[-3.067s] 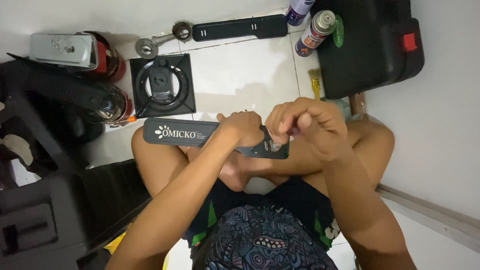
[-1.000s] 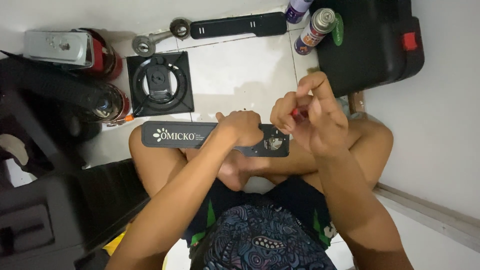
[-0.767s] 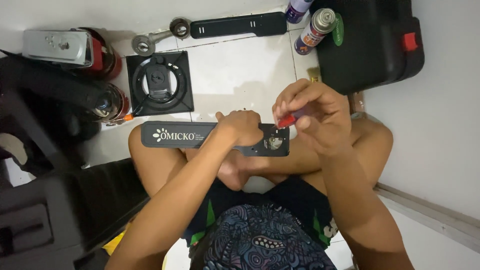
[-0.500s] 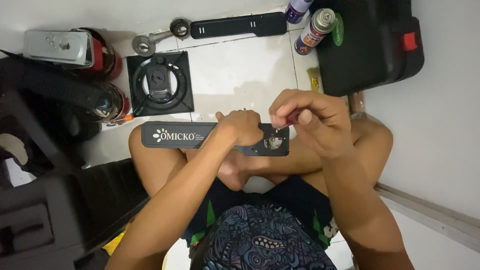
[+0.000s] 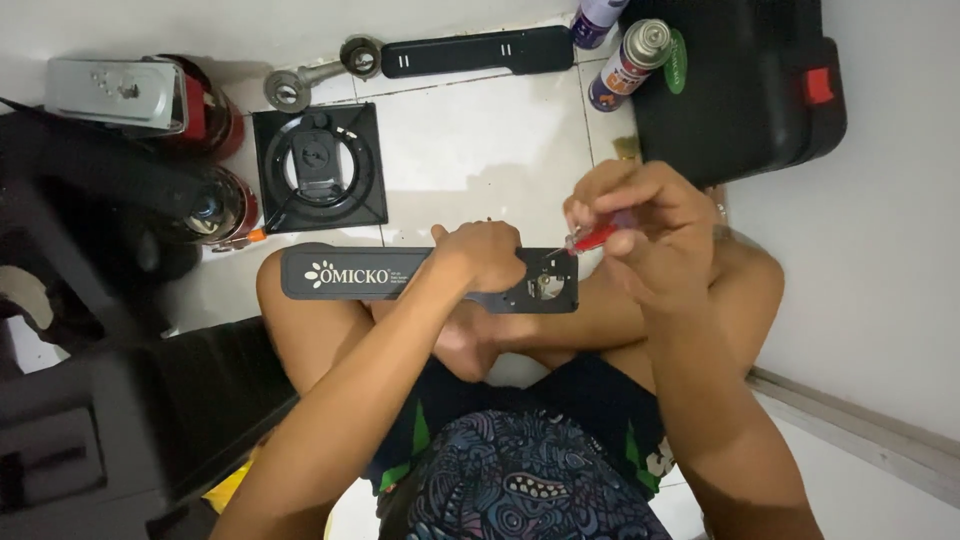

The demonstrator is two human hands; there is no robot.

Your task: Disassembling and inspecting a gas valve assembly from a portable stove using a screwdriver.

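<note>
I sit cross-legged on a tiled floor. My left hand (image 5: 487, 257) grips a long black panel (image 5: 345, 275) with a white logo, laid across my knees. Its right end has a cut-out with a small metal fitting (image 5: 548, 284). My right hand (image 5: 640, 225) holds a red-handled screwdriver (image 5: 595, 238), its thin tip angled down-left towards that fitting.
A black square burner grate (image 5: 320, 170) lies on the tiles ahead. A second black panel (image 5: 475, 50), a metal burner part (image 5: 310, 80), two spray cans (image 5: 630, 62), a black case (image 5: 740, 80) and red gas canisters (image 5: 205, 120) surround it. A wall is at my right.
My right hand lifted off the panel, then came back down with the red screwdriver, and now holds it slightly higher, tip at the fitting. My left hand stayed on the panel.
</note>
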